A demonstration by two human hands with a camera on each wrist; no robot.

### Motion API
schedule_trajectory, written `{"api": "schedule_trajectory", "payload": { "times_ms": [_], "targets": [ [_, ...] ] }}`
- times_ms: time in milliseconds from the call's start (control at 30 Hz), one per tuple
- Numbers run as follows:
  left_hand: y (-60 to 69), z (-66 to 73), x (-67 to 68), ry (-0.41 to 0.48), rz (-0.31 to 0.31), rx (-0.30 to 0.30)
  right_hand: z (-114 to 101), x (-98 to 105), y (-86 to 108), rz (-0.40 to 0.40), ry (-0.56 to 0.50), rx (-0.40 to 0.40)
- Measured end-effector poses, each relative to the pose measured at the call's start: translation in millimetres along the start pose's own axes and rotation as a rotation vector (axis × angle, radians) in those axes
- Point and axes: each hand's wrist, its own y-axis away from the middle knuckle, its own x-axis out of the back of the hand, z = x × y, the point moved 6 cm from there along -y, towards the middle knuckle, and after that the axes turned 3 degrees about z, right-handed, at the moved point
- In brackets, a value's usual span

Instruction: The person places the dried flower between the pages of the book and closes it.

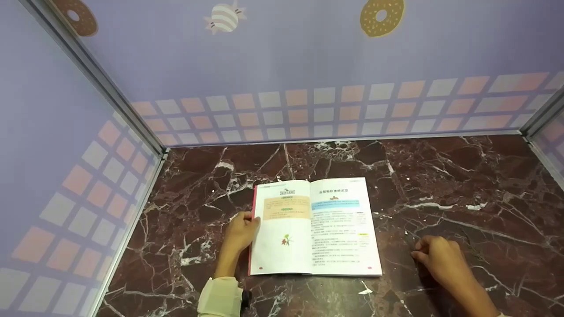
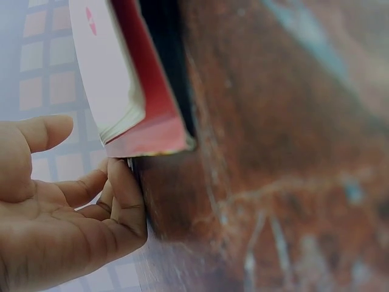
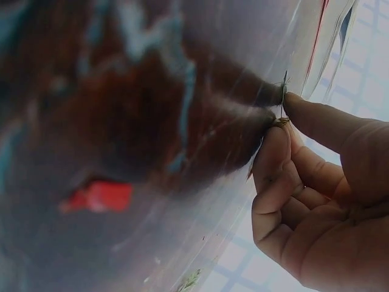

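An open book (image 1: pixel 339 246) with printed pages and a red cover lies on the dark marbled surface. At its left edge is my left hand (image 1: pixel 240 231). In the left wrist view the bent fingers of the left hand (image 2: pixel 73 207) touch the edge of the red cover (image 2: pixel 152 131), while the thumb stands apart from it. Right of the book, my right hand (image 1: pixel 445 259) is low over the surface. Seen from the right wrist, thumb and forefinger of the right hand (image 3: pixel 316 188) pinch a thin, dry-looking plant sprig (image 3: pixel 282 112); its lower part is partly hidden.
A dark thin sprig (image 1: pixel 476 251) lies right of the right hand; a green sprig tip (image 3: pixel 189 281) shows in the right wrist view. A small red object (image 3: pixel 109 196) appears blurred there. Purple panels (image 1: pixel 282 57) with tile patterns border the marbled surface (image 1: pixel 440 176).
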Motion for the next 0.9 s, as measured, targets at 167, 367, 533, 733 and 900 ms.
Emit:
{"api": "schedule_trajectory", "payload": {
  "times_ms": [167, 367, 533, 733, 900],
  "targets": [
    [0.2, -0.1, -0.4, 0.008, 0.007, 0.006, 0.1, 0.4, -0.1, 0.002, -0.002, 0.004],
    [-0.1, -0.5, -0.5, 0.003, 0.01, 0.019, 0.6, -0.1, 0.1, 0.003, -0.01, 0.006],
    [0.0, -0.9, -0.5, 0.006, 0.008, 0.024, 0.6, -0.6, -0.1, 0.005, -0.013, 0.011],
    [0.1, -0.5, -0.4, 0.003, 0.002, 0.022, 0.6, -0.2, -0.4, 0.007, -0.015, 0.015],
    [0.2, -0.3, -0.1, -0.017, -0.006, 0.018, -0.3, -0.4, -0.5, 0.011, -0.005, 0.03]
  ]
}}
